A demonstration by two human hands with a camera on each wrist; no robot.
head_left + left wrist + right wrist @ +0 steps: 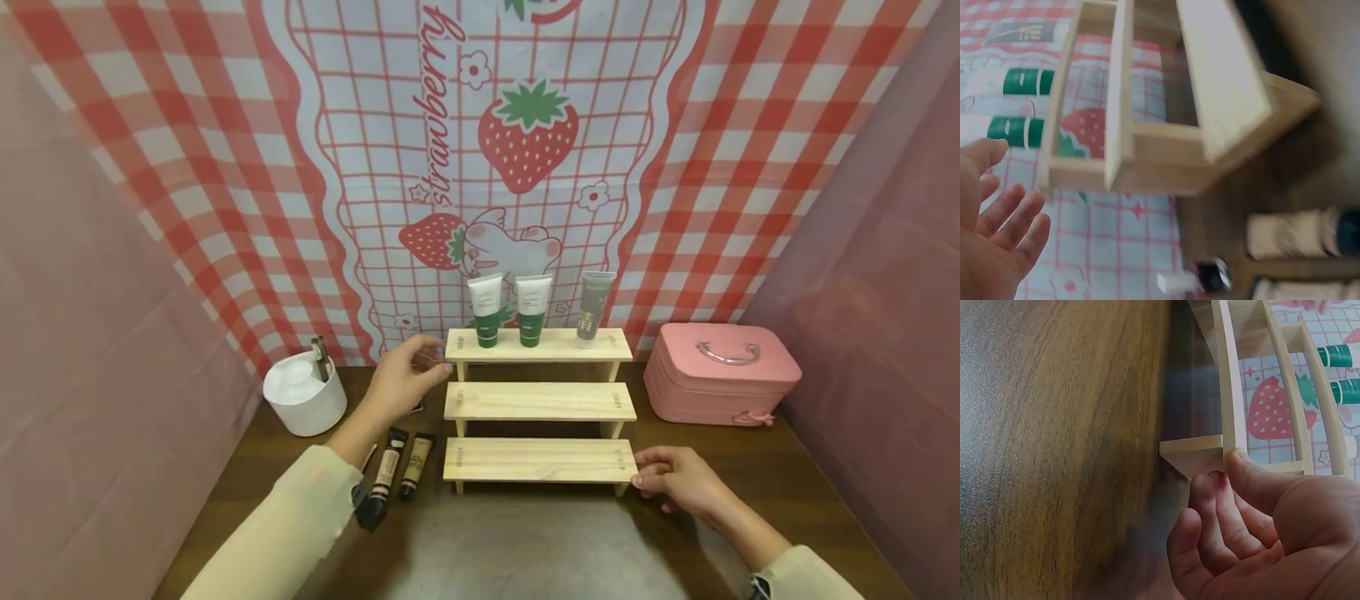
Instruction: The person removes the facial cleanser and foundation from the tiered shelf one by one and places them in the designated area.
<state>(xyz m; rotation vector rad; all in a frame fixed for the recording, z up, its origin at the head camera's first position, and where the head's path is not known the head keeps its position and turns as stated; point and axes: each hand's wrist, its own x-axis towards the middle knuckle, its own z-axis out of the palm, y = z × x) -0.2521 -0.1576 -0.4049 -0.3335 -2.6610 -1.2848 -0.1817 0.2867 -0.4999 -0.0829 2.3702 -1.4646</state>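
Note:
A three-tier wooden display rack stands on the table. My right hand pinches the right end of its lowest board, thumb on the board and fingertips beneath in the right wrist view. Beside the left end of the top tier is my left hand, its fingers loosely bent and nothing in them; the left wrist view shows this hand apart from the rack. Two white-and-green squeeze tubes and a grey squeeze tube stand upright along the top tier.
Left of the rack lie a beige tube with a black cap and a gold-brown tube. A white round pot with sticks stands farther left. At the right is a pink case. Behind hangs a strawberry-print cloth.

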